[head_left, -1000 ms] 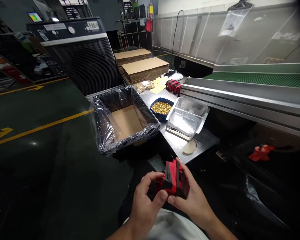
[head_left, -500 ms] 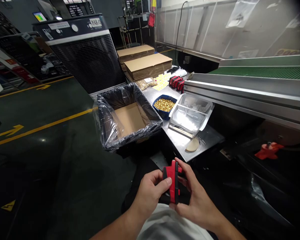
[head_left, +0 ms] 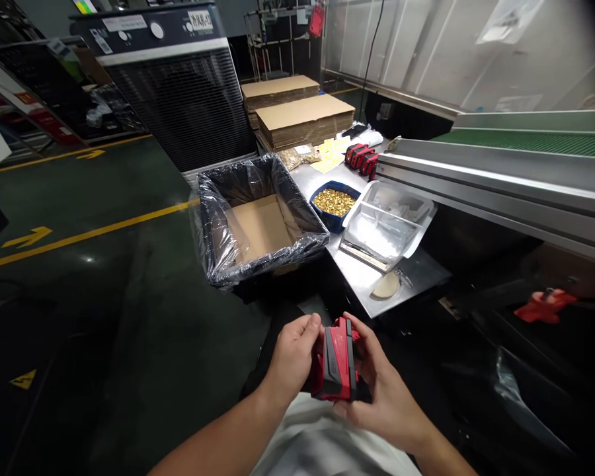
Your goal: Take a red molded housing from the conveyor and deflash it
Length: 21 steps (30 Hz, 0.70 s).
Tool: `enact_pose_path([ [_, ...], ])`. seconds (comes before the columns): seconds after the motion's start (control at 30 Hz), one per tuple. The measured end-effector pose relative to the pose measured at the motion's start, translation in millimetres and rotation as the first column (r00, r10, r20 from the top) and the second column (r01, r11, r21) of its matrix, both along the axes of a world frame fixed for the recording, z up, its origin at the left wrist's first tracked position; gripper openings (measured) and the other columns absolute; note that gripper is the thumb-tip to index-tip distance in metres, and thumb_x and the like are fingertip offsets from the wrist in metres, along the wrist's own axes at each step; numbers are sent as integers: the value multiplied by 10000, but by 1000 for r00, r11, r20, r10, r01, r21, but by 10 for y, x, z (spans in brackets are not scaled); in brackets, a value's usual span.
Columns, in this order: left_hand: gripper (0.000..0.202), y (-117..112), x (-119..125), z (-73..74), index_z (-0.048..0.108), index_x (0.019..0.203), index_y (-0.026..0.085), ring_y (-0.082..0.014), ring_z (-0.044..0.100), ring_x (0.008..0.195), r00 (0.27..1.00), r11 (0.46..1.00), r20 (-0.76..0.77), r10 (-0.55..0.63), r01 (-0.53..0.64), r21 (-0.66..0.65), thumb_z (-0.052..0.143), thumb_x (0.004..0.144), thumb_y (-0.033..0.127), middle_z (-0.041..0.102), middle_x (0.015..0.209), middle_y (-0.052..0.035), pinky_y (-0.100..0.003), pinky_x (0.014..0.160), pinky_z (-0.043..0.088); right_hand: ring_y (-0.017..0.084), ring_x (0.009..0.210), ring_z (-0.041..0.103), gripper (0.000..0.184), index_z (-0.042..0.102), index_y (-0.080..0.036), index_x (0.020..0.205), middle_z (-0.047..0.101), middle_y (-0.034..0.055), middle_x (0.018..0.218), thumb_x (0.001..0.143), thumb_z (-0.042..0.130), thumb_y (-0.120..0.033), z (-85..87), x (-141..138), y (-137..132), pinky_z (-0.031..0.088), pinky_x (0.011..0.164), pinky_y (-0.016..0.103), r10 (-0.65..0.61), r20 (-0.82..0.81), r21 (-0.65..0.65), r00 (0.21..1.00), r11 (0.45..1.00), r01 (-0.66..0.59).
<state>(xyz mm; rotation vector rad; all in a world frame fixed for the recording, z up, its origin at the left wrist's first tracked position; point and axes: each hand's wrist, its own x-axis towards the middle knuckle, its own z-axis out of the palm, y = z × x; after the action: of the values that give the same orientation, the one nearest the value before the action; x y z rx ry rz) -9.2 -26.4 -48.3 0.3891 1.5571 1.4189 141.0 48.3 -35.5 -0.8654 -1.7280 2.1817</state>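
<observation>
Seemingly, hands point(head_left: 291, 354) point(head_left: 383, 396) clasp red case point(head_left: 334, 363), table edge point(head_left: 406, 301) near

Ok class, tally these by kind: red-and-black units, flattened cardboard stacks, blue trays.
Red-and-black units: 4 (3 on the steel table, 1 between left hand and right hand)
Flattened cardboard stacks: 2
Blue trays: 1
Total: 7

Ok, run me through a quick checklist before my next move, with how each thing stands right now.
1. Red-and-black device gripped by left hand and right hand: ok.
2. Device fully closed: cannot tell, the hands hide part of it.
3. Plastic liner folded over the cardboard box: ok.
4. Blue tub of gold-coloured pieces upright, no spill seen: ok.
5. Red devices lined up on the steel table: ok.
</observation>
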Motion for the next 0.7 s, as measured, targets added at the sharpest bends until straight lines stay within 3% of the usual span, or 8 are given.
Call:
enact_pose_path([
  [0.13, 383, -52, 25, 90, 576, 739, 171, -119, 444, 622, 999, 999, -14, -37, 37, -4, 563, 898, 519, 533, 674, 18, -229, 586, 375, 321, 1157, 587, 1045, 226, -363, 1494, 394, 115, 1456, 640, 731, -33, -39, 2, 2, 564, 886, 456, -4, 23, 39, 1000, 999, 3],
  [0.23, 307, -88, 73, 144, 617, 795, 186, -136, 504, 691, 993, 999, -113, -37, 34, -22, 549, 922, 457, 591, 736, 12, -232, 637, 413, 332, 1305, 470, 1022, 244, -348, 1493, 329, 88, 1502, 648, 735, -51, -94, 14, 3, 455, 1078, 500, -24, 20, 274, 1000, 962, 17],
  [0.3, 251, -128, 119, 156, 644, 897, 216, -155, 562, 755, 982, 998, -181, -54, 50, -28, 522, 943, 431, 644, 811, 11, -242, 682, 447, 322, 1339, 434, 1013, 240, -348, 1489, 314, 72, 1511, 652, 737, -67, -125, 20, 4, 422, 1123, 487, -39, 19, 374, 999, 927, 29],
  [0.43, 257, -235, 203, 139, 614, 1144, 301, -196, 602, 931, 959, 994, -263, -106, 98, -44, 465, 974, 424, 684, 1042, 6, -299, 853, 485, 299, 1351, 426, 1006, 235, -348, 1483, 315, 57, 1515, 653, 735, -78, -146, 23, 4, 443, 1126, 451, -58, 29, 396, 998, 917, 42],
  [0.53, 270, -280, 225, 139, 588, 1212, 317, -195, 593, 998, 961, 994, -255, -110, 109, -20, 461, 981, 372, 662, 1156, -1, -318, 934, 479, 292, 1348, 431, 1020, 236, -337, 1487, 326, 54, 1508, 628, 707, -52, -164, 25, -17, 441, 1137, 452, -63, 11, 407, 998, 912, 53],
  [0.7, 188, -233, 217, 189, 622, 1068, 237, -174, 625, 847, 988, 998, -146, -59, 61, 11, 526, 944, 341, 682, 968, -11, -259, 756, 519, 275, 1314, 471, 1018, 214, -311, 1498, 342, 60, 1488, 623, 669, -59, -244, 35, -135, 476, 1116, 442, -94, -2, 457, 996, 885, 85],
])
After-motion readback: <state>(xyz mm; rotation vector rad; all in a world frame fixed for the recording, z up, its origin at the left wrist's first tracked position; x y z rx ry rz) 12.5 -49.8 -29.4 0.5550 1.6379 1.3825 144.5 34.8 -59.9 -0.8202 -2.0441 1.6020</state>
